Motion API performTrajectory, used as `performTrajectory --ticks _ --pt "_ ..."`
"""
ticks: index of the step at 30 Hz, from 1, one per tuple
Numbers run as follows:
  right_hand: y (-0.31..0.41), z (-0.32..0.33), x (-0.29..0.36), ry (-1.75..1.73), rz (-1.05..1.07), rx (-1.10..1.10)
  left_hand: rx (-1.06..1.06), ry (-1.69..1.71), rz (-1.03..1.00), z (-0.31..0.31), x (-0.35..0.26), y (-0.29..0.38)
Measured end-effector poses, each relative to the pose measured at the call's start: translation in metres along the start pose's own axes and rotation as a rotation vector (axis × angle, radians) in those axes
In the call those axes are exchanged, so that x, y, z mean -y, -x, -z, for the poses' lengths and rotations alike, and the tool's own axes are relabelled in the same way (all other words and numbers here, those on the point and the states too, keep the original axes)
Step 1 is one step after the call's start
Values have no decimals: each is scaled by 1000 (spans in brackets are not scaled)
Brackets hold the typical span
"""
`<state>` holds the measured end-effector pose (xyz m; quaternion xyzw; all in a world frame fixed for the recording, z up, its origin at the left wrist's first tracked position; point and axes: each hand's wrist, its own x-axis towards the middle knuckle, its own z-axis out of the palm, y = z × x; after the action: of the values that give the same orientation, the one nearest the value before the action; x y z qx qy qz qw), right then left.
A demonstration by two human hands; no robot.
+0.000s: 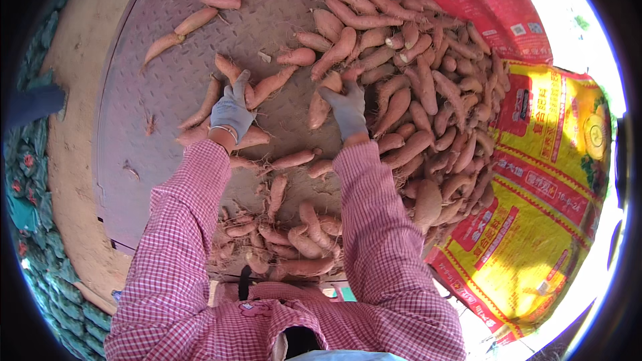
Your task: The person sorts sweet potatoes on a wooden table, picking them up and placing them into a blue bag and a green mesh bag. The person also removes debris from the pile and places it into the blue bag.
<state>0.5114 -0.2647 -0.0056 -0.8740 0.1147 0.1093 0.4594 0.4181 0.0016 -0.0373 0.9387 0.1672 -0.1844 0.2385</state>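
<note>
My left hand (233, 108), in a grey work glove, is over several sweet potatoes on the metal plate. Its fingers lie across a sweet potato (226, 66); whether they grip it is hidden. Another sweet potato (273, 86) extends to the right of these fingers. My right hand (347, 108), gloved alike, is at the left edge of a large heap of sweet potatoes (426, 85). Its thumb and fingers close around a sweet potato (331, 80). Just left of that hand, a sweet potato (318, 111) points downward.
Loose sweet potatoes (195, 21) lie at the upper left of the patterned metal plate (155, 160). A smaller group (306, 240) lies close to my body. Red and yellow printed sacks (541, 240) border the heap. Filled green mesh bags (37, 200) stand beyond the plate's left edge.
</note>
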Motion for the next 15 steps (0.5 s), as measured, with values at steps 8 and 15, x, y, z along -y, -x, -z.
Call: performTrajectory --ticks 8,15 --pt "210 92 5 -1186 -210 131 -253 -18 -159 -21 16 -10" --pt "371 150 -65 -1167 -320 100 -334 2 -260 6 1 33"
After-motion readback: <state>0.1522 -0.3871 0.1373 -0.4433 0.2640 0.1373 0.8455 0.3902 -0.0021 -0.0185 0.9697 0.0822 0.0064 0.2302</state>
